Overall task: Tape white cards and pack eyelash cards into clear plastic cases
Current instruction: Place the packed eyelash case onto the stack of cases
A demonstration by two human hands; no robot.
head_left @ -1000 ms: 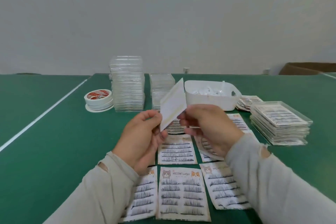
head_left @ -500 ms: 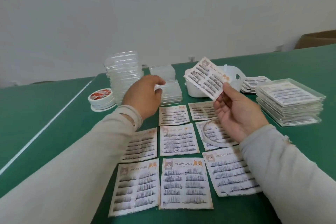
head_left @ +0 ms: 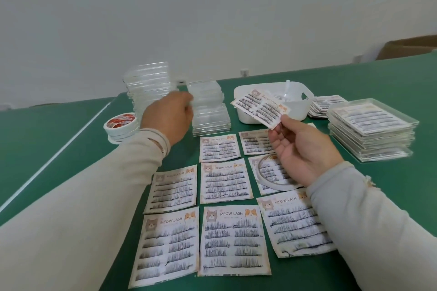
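Spreading across the lower frame, the green desk (head_left: 59,144) carries rows of lash cards (head_left: 233,240) at centre. A pile of packed cases (head_left: 371,130) sits at right, empty clear cases (head_left: 209,113) stand in stacks at upper centre, beside a white tub (head_left: 250,113) and tape rolls (head_left: 120,125). The left hand (head_left: 168,118) reaches the stack, fingers curled on a case. The right hand (head_left: 305,149) pinches one card (head_left: 260,107) aloft before the tub.

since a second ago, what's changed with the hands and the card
The left hand let go of the eyelash card and reached to the short stack of clear cases. The right hand now pinches it alone, lash side up. Laid-out cards and the packed stack stayed.
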